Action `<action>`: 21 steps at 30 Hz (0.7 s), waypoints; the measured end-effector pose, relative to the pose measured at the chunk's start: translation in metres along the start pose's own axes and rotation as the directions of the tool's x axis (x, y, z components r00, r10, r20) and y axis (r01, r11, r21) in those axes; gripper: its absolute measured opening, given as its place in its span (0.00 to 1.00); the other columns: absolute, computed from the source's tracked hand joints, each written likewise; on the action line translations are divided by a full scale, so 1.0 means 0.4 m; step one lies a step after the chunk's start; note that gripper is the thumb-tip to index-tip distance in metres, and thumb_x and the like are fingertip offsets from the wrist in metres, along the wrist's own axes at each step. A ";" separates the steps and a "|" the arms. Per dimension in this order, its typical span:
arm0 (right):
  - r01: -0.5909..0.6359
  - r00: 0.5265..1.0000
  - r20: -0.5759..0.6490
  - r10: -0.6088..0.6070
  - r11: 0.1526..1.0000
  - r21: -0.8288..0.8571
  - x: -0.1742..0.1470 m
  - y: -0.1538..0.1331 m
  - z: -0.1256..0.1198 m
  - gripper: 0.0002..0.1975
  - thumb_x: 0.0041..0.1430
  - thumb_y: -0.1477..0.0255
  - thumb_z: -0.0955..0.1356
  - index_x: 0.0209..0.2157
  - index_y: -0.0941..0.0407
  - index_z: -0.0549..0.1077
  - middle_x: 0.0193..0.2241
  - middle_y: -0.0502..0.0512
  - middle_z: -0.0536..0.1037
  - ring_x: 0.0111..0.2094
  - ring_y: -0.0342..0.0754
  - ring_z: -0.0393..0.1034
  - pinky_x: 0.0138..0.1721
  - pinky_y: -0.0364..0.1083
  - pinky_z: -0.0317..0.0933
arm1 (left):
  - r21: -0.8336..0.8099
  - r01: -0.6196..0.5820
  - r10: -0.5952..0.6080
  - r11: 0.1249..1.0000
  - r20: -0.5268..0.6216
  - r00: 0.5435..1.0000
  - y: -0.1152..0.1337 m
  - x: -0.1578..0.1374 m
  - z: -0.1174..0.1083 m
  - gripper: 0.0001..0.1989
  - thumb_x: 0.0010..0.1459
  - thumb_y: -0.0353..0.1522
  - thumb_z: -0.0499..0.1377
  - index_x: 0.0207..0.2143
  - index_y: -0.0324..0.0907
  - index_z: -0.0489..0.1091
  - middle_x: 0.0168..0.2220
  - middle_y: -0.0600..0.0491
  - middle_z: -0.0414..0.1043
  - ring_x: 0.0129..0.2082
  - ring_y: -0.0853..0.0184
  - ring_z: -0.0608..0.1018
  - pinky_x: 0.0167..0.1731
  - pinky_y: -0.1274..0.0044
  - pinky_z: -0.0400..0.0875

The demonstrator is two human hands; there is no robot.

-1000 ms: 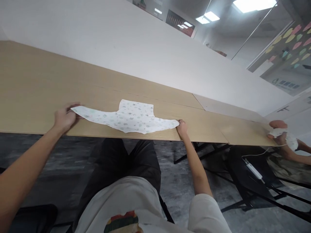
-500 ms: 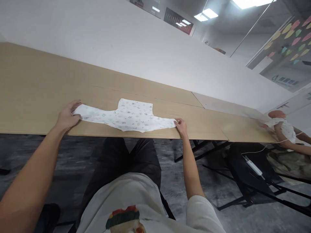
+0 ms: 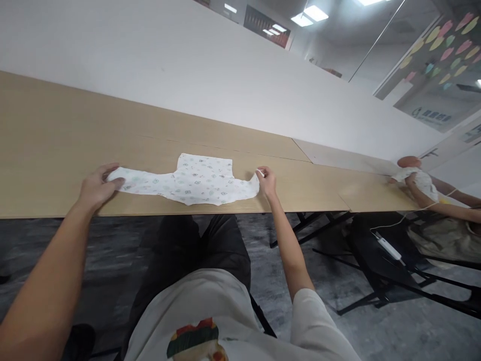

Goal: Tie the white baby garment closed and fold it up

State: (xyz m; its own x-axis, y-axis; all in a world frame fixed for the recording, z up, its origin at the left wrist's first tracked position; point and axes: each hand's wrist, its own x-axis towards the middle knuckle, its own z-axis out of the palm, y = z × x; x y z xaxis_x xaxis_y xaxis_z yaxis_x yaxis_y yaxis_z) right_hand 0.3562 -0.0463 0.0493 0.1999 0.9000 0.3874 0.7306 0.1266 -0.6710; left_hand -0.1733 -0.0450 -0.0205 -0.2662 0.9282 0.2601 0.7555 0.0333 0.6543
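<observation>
A small white long-sleeved baby shirt, printed with little pale and dark figures, lies spread on the wooden table. Its body points toward the wall and its sleeves stretch out to both sides. My left hand grips the end of the left sleeve, thumb on top and fingers at the far edge. On the other side my right hand pinches the cuff of the right sleeve, which it lifts off the table and bends up toward the wall.
A white wall runs along the table's far edge. To the right, another person's hand holds a doll in white clothes at the table. A black folding chair below carries a white power strip with a cable.
My right hand has moved inward and up with the right cuff, so that sleeve now curves upward. My left hand keeps its hold on the left sleeve. The view has shifted slightly.
</observation>
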 end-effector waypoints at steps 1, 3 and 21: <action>0.042 0.999 0.006 -0.042 0.999 0.011 0.006 -0.040 0.007 0.18 0.64 0.66 0.62 0.48 0.61 0.75 0.43 0.62 0.79 0.41 0.50 0.72 0.41 0.44 0.64 | -0.052 0.056 -0.056 0.997 -0.001 0.998 0.010 -0.005 -0.004 0.35 0.54 0.40 0.56 0.64 0.37 0.64 0.61 0.43 0.68 0.58 0.54 0.73 0.61 0.64 0.65; 0.106 0.993 0.044 -0.107 0.994 0.025 0.014 -0.121 0.028 0.17 0.65 0.66 0.61 0.48 0.60 0.74 0.44 0.61 0.78 0.42 0.50 0.72 0.43 0.44 0.64 | -0.085 0.104 -0.105 0.991 -0.003 0.994 0.031 -0.017 -0.013 0.34 0.53 0.41 0.57 0.62 0.39 0.67 0.59 0.45 0.71 0.56 0.54 0.74 0.61 0.63 0.65; 0.332 0.882 0.403 -0.246 0.930 -0.157 -0.180 -0.342 0.345 0.17 0.64 0.79 0.62 0.52 0.53 0.71 0.46 0.54 0.79 0.48 0.49 0.73 0.45 0.44 0.68 | -0.156 0.181 -0.179 0.971 0.026 0.983 0.082 -0.036 -0.033 0.27 0.54 0.38 0.57 0.55 0.36 0.73 0.54 0.47 0.76 0.48 0.61 0.75 0.56 0.69 0.67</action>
State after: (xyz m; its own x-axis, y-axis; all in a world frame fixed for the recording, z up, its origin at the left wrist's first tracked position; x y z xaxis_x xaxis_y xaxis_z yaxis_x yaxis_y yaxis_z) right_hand 0.1518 -0.0706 0.0260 -0.2666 0.9303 0.2519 0.8487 0.3505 -0.3962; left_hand -0.1525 -0.0622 0.0066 -0.3818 0.9164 0.1201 0.5921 0.1427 0.7932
